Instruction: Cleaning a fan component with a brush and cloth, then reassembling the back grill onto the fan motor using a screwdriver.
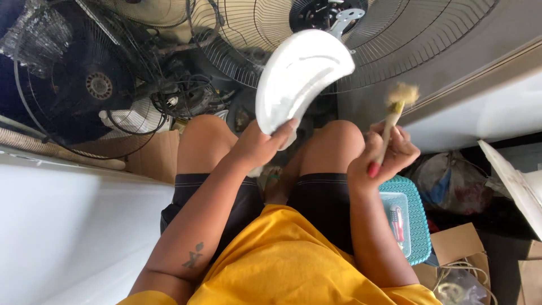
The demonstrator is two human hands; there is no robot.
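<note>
Our left hand (261,146) grips a white fan blade (298,78) at twelve o'clock; our right hand (384,155) closes around a brush (395,110). At four o'clock, a teal basket (420,226) holds a screwdriver (397,223).

We see a white, curved fan blade (299,76) held upright above the knees, and a worn, frayed-bristle paintbrush (395,110) with a red-tipped handle, raised just beside it.

fan blade (293,79): white
brush (393,113): tan bristles, pale handle, red tip
basket (416,220): teal, woven
shirt (293,265): yellow
</note>
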